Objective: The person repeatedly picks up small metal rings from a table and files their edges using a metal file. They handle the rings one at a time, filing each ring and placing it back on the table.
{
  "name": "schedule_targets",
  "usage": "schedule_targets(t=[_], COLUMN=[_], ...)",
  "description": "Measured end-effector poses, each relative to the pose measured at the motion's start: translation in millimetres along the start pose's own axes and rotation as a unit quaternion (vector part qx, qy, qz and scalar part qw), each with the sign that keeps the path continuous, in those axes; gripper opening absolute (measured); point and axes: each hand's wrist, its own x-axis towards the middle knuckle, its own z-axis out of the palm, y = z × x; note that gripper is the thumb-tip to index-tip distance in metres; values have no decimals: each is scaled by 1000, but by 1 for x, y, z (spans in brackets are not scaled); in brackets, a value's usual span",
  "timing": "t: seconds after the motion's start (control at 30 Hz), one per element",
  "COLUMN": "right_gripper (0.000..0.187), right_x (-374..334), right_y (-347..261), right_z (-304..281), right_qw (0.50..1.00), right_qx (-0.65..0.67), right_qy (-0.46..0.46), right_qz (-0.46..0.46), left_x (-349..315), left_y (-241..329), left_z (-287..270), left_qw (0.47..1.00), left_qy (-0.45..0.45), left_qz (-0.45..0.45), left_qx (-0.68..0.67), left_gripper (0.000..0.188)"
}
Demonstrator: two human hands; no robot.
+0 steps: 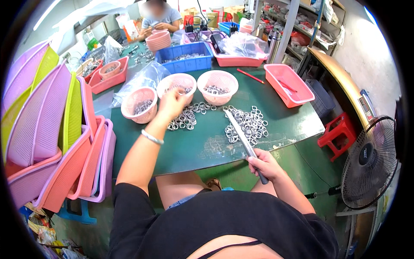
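Observation:
My right hand (264, 165) is closed around the dark lower end of a ring mandrel (241, 134), a long tapered metal stick. Its pale tip points away from me, over a pile of silver rings (254, 125) on the green table. Over the middle pink basket (189, 77), my left hand (172, 103) has its fingers bent together; what they hold, if anything, is too small to make out. Rings lie in that basket, in the left pink basket (148, 115) and in the right pink basket (221, 100). A second group of rings (186, 117) spreads in front of them.
Behind the baskets stands a blue bin (185, 64) of small metal parts. A pink tray (293, 97) and a red pen (250, 76) are at the right. Stacked plastic baskets (39, 116) rise at my left; a fan (368, 157) stands right. Another person (159, 19) sits across.

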Motion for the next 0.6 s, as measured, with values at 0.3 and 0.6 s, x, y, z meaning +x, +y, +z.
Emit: schedule_targets(t=[0.3, 0.6], right_gripper=[12, 12], right_x=[-18, -32], right_y=[15, 29], right_z=[-22, -28], right_qw=[999, 998], right_qx=[28, 50], right_qy=[31, 25], right_qz=[3, -17], left_x=[-54, -54], left_y=[-6, 5], left_z=[31, 38], left_qw=[956, 946], left_qy=[-190, -203], left_qz=[60, 41], left_qx=[217, 250], left_gripper=[21, 18])
